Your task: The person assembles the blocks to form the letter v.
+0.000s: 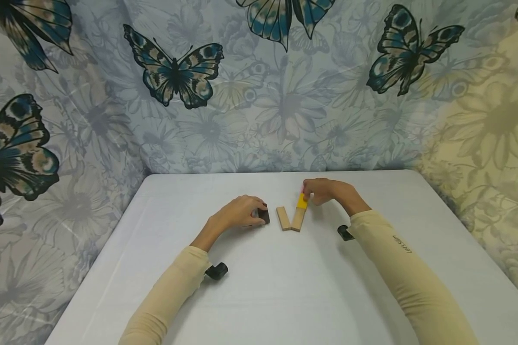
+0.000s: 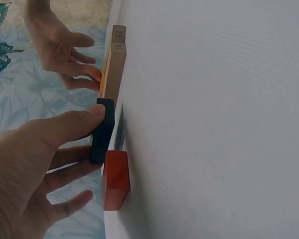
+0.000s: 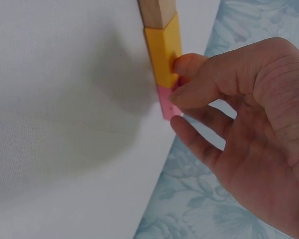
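Observation:
My left hand (image 1: 239, 212) pinches a dark block (image 1: 263, 214) between thumb and fingers, just above or at the white table. Below those fingers lies a red block (image 2: 116, 179), seen in the left wrist view and hidden in the head view. My right hand (image 1: 321, 190) reaches the far end of a row, thumb and fingertips around a small pink block (image 3: 167, 102). That block abuts a yellow block (image 3: 163, 50), which one fingertip touches. The yellow block continues a plain wooden block (image 1: 298, 219). A second wooden block (image 1: 283, 218) meets it at the near end, forming a V.
The white table (image 1: 285, 287) ends at a far edge close behind both hands. Butterfly-patterned cloth (image 1: 259, 120) hangs behind and at the sides. A black device (image 1: 217, 271) sits at the left wrist and another black device (image 1: 345, 233) at the right.

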`<action>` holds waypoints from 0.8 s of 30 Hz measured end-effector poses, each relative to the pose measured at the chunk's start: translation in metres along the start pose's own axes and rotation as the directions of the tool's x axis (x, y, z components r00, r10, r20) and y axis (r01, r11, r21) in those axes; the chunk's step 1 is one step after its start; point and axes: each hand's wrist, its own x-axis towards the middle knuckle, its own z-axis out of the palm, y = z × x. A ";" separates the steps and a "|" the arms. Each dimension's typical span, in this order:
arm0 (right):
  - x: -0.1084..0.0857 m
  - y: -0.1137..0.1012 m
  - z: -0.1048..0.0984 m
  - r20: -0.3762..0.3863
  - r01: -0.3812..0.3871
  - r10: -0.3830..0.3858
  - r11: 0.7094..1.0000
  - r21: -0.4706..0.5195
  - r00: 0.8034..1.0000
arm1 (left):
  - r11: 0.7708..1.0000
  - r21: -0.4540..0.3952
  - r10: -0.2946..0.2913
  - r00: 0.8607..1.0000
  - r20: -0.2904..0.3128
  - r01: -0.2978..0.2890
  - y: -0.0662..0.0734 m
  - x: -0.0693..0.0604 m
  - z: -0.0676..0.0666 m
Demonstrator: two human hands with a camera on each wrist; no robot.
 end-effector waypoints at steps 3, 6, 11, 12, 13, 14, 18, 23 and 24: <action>0.002 0.001 0.001 0.002 -0.015 0.015 1.000 0.009 1.000 | 1.000 -0.009 -0.007 1.000 -0.016 0.007 0.000 0.002 0.000; 0.004 0.004 0.002 0.003 -0.021 0.021 1.000 -0.002 1.000 | 1.000 -0.005 -0.019 1.000 -0.024 0.018 0.001 0.005 -0.002; 0.002 0.006 0.002 0.002 -0.020 0.020 1.000 -0.005 1.000 | 0.999 0.009 -0.035 0.999 -0.035 0.035 0.004 0.008 -0.007; 0.002 0.005 0.002 0.002 -0.020 0.020 1.000 -0.002 1.000 | 0.999 0.014 -0.036 0.999 -0.038 0.037 0.004 0.009 -0.008; 0.001 0.005 0.002 0.002 -0.020 0.020 1.000 0.001 1.000 | 0.999 0.016 -0.034 0.998 -0.043 0.035 0.004 0.010 -0.010; 0.000 0.005 0.002 0.002 -0.021 0.021 1.000 0.004 1.000 | 0.999 0.021 -0.030 0.998 -0.050 0.031 0.004 0.011 -0.011; 0.000 0.006 0.002 -0.007 -0.018 0.018 1.000 0.002 1.000 | 0.999 0.037 -0.007 0.997 -0.081 0.010 0.005 0.016 -0.015; 0.003 0.006 0.004 -0.009 -0.003 0.003 1.000 -0.012 1.000 | 0.998 0.060 -0.001 0.995 -0.097 0.007 0.005 0.023 -0.016; 0.003 0.005 0.004 -0.009 0.003 -0.003 1.000 -0.016 1.000 | 0.998 0.062 -0.002 0.995 -0.100 0.008 0.005 0.025 -0.017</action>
